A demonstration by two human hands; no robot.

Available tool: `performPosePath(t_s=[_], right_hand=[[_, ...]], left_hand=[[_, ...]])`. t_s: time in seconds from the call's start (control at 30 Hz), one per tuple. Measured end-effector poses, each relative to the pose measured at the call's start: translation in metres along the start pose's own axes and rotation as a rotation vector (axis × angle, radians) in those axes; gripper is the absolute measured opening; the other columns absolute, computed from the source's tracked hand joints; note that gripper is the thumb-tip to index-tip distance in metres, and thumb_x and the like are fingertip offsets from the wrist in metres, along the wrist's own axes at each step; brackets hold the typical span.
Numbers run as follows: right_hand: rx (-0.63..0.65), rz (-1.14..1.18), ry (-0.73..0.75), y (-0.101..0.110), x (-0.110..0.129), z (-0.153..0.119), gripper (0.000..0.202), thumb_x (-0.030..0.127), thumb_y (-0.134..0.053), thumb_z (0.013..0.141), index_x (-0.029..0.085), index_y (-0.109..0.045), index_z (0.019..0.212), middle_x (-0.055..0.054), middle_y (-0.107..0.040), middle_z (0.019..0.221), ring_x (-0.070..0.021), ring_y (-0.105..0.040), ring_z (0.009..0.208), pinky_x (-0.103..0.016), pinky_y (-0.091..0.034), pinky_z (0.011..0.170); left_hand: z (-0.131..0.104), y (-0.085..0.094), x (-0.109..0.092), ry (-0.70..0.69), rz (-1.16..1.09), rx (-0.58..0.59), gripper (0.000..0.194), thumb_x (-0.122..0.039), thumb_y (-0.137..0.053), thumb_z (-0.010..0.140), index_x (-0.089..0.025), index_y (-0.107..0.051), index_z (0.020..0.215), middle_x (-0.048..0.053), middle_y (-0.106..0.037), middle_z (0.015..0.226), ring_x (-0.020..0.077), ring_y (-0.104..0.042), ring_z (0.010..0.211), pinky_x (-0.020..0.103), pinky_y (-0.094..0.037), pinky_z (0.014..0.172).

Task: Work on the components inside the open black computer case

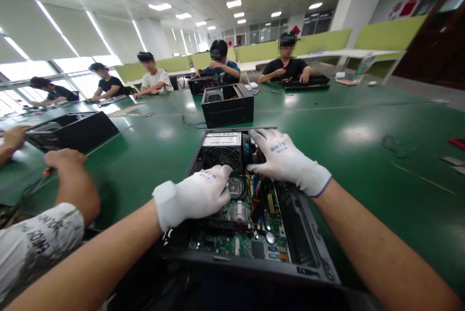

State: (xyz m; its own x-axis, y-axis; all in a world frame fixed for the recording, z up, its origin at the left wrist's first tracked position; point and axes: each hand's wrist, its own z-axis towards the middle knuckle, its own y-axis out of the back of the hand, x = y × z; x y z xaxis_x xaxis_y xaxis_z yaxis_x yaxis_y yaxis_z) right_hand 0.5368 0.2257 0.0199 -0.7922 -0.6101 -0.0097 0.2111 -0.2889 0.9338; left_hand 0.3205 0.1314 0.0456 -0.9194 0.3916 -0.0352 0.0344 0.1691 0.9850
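Note:
An opened black computer case (316, 238) lies on its side in front of me, its motherboard (250, 248) facing up. My left hand (203, 192), in a white glove, is over the board beside the square metal processor socket (235, 187). Its fingers are curled together, and whatever they hold is hidden. My right hand (281, 158), also gloved, lies across the case's far right part, thumb and fingers apart around a dark round component (250, 148). Next to that sits the power supply (222, 148) with its fan grille. Coloured cables (257, 187) run below my right hand.
Another open computer case (228, 110) stands ahead on the green table (363, 156), and one more (76, 132) is at left. A person's bare arm (74, 175) is close on my left. Several people work across the table. A yellow wire (423, 178) lies at right.

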Motion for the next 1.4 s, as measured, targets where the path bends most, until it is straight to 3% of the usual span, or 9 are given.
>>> performPosePath(t_s=[0.13, 0.37, 0.77, 0.97, 1.23, 1.4], right_hand=[[-0.015, 0.039, -0.003, -0.001, -0.001, -0.001, 0.094, 0.059, -0.071, 0.077, 0.007, -0.041, 0.149, -0.023, -0.049, 0.147, -0.0384, -0.045, 0.132, -0.047, -0.037, 0.107], [0.007, 0.076, -0.010, 0.001, -0.001, -0.002, 0.087, 0.060, -0.069, 0.079, 0.011, -0.045, 0.148, -0.021, -0.053, 0.143, -0.0396, -0.047, 0.127, -0.051, -0.040, 0.103], [0.014, 0.119, -0.021, 0.005, 0.000, -0.002, 0.083, 0.061, -0.069, 0.080, 0.011, -0.048, 0.144, -0.021, -0.052, 0.143, -0.0400, -0.048, 0.127, -0.050, -0.040, 0.103], [-0.010, 0.112, -0.015, 0.002, -0.001, -0.003, 0.080, 0.061, -0.068, 0.080, 0.014, -0.050, 0.142, -0.020, -0.052, 0.142, -0.0389, -0.049, 0.126, -0.049, -0.040, 0.102], [-0.010, 0.107, -0.009, 0.004, 0.001, -0.006, 0.075, 0.056, -0.067, 0.084, 0.011, -0.050, 0.141, -0.021, -0.051, 0.143, -0.0384, -0.048, 0.128, -0.050, -0.039, 0.103], [-0.019, 0.099, 0.000, 0.003, 0.000, -0.006, 0.075, 0.058, -0.064, 0.085, 0.011, -0.050, 0.142, -0.021, -0.051, 0.144, -0.0383, -0.046, 0.129, -0.050, -0.038, 0.103]], left_hand=[[0.049, -0.016, 0.007, 0.029, 0.092, 0.202, 0.038, -0.028, -0.054, 0.091, -0.011, -0.053, 0.125, 0.020, -0.069, 0.119, 0.0311, -0.069, 0.109, 0.041, -0.056, 0.091], [0.087, -0.043, 0.006, -0.025, 0.183, 0.296, 0.052, -0.021, -0.064, 0.081, -0.013, -0.057, 0.132, 0.024, -0.059, 0.133, 0.0364, -0.066, 0.114, 0.047, -0.056, 0.095], [0.098, -0.062, 0.019, -0.051, 0.148, 0.224, 0.067, -0.021, -0.067, 0.079, -0.015, -0.046, 0.142, 0.017, -0.063, 0.134, 0.0302, -0.062, 0.124, 0.040, -0.050, 0.106], [0.098, -0.057, 0.020, -0.078, 0.159, 0.226, 0.067, -0.024, -0.070, 0.077, -0.020, -0.049, 0.141, 0.013, -0.062, 0.138, 0.0289, -0.059, 0.127, 0.037, -0.047, 0.108], [0.100, -0.053, 0.016, -0.056, 0.202, 0.267, 0.069, -0.029, -0.075, 0.076, -0.014, -0.053, 0.139, 0.016, -0.063, 0.136, 0.0316, -0.059, 0.128, 0.038, -0.048, 0.108], [0.102, -0.054, 0.017, -0.041, 0.220, 0.276, 0.058, -0.032, -0.075, 0.077, -0.014, -0.061, 0.130, 0.017, -0.065, 0.134, 0.0330, -0.060, 0.126, 0.039, -0.048, 0.108]])
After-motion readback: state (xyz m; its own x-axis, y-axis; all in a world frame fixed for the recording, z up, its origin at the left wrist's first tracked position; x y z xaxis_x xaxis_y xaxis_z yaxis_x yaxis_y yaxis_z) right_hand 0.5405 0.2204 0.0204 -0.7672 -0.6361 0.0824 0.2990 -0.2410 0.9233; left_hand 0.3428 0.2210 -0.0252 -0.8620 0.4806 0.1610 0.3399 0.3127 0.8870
